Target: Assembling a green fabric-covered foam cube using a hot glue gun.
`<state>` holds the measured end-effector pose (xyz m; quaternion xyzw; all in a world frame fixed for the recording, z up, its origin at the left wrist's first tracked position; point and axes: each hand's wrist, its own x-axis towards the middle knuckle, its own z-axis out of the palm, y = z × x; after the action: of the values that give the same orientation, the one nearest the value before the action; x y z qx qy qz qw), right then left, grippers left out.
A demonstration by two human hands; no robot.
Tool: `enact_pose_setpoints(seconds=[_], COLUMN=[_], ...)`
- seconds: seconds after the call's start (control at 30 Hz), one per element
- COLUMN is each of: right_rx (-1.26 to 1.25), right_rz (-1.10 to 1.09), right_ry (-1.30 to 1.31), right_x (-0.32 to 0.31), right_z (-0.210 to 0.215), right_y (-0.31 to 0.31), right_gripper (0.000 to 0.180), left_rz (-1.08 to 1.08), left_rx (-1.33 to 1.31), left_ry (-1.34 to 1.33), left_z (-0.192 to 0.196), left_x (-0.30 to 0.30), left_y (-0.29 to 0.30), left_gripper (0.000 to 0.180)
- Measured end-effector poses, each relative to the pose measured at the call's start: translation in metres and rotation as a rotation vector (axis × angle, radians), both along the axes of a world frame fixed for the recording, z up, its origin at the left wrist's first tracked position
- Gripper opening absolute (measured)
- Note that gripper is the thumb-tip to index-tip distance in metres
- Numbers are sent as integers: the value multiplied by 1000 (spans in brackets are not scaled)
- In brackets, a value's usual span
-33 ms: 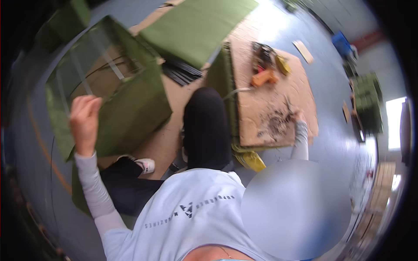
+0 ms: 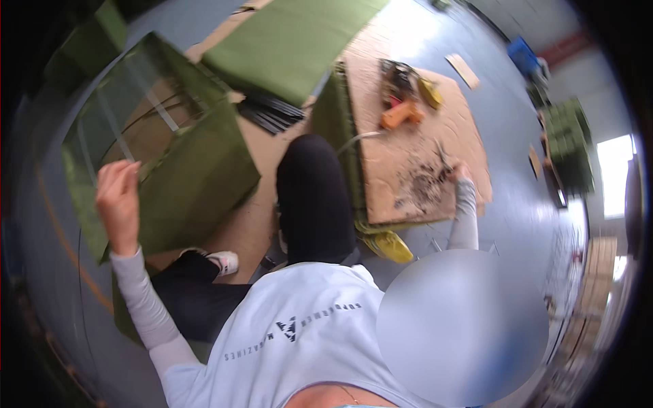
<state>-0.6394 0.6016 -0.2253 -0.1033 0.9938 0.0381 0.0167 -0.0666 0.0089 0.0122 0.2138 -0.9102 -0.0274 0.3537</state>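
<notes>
My left hand [image 2: 118, 207] is raised at the near edge of an open green fabric-covered box [image 2: 211, 156]. Its thumb and fingers are pinched together beside one end of a pale strip [image 2: 118, 132]; anything between them is too small to make out. On the right, my right hand [image 2: 460, 171] is closed round a slim dark two-pronged tool [image 2: 443, 154] over a cardboard sheet [image 2: 381, 180]. Small dark scraps [image 2: 422, 190] lie scattered there next to it. The tool's exact kind is blurred.
An orange glue gun [image 2: 401, 115], with a pale cord, lies on the cardboard near a yellow item [image 2: 430, 93]. Black strips [image 2: 269, 115] lie by a flat green panel [image 2: 286, 51]. A second yellow object [image 2: 389, 246] is under the cardboard's near edge. A blurred disc hides the lower right.
The whole view has shifted slightly, moving the scene left. My left hand has come a little lower beside the box. My right hand stays by the scraps with the tool.
</notes>
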Motion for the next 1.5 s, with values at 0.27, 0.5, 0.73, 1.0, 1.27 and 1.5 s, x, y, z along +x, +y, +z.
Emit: enact_pose_setpoints(seconds=[0.27,0.5,0.73,1.0,1.27,1.5], right_rx=[-945,-1016,-929,-577,-35,-872], right_rz=[384,1404,1559,1804,2020,1527], right_ry=[123,362,310,127,-225,-184], right_x=[150,276,289,270,254,248], right_z=[118,191,192,217,247,253], right_y=[-212,-397,-472,-506,-558,-519], right_gripper=[11,43,37,16,12,22], left_rz=[372,58,25,24,-13,69], left_rx=[-18,-172,-196,-23,18,29], left_ry=[162,75,98,91,145,269], left_z=[-2,-14,-30,-32,-18,-26], left_x=[46,-30,-104,-117,-89,-35], left_y=[-19,59,57,46,46,56], left_gripper=[18,13,24,21,16,20])
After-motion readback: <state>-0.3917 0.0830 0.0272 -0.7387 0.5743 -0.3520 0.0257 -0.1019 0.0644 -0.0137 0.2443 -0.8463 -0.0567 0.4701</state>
